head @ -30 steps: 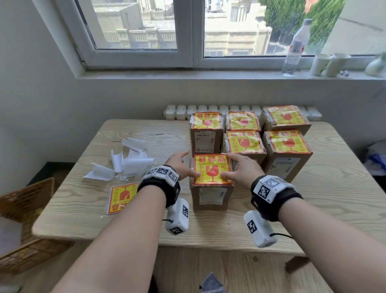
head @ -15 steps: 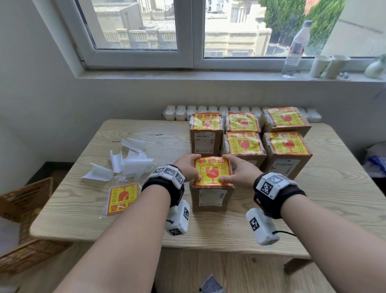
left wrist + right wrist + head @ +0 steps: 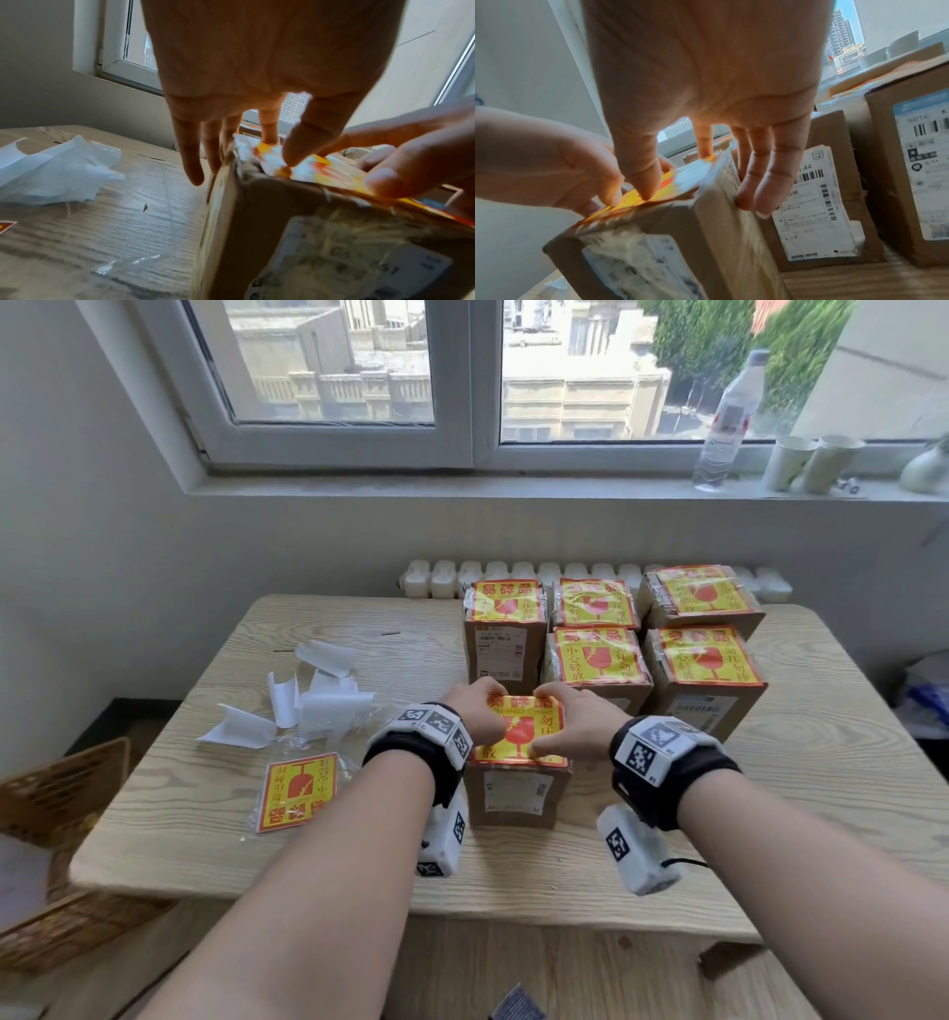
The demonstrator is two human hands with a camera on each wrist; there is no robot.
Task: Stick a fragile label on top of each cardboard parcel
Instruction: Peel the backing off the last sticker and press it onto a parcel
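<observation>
A small cardboard parcel [image 3: 516, 793] stands at the table's front middle with a yellow-and-red fragile label [image 3: 519, 744] on its top. My left hand [image 3: 477, 716] and right hand [image 3: 570, 726] both rest on that top near its far edge, almost meeting. In the left wrist view the left hand's [image 3: 257, 81] thumb presses the label [image 3: 311, 168] while the other fingers hang down the parcel's [image 3: 282, 233] left side. In the right wrist view the right hand's [image 3: 706, 81] thumb presses the label [image 3: 680, 180] and its fingers lie along the parcel's [image 3: 680, 233] right side.
Several labelled parcels [image 3: 598, 660] stand packed close behind and to the right. A spare fragile label [image 3: 298, 791] and peeled white backing papers [image 3: 313, 706] lie on the table [image 3: 821, 788] to the left. A wicker basket [image 3: 61, 793] sits below left. A bottle [image 3: 729, 418] and cups [image 3: 811, 464] stand on the sill.
Both hands have slid from the label's side edges up toward its far edge and closer together. The parcel has stayed in place.
</observation>
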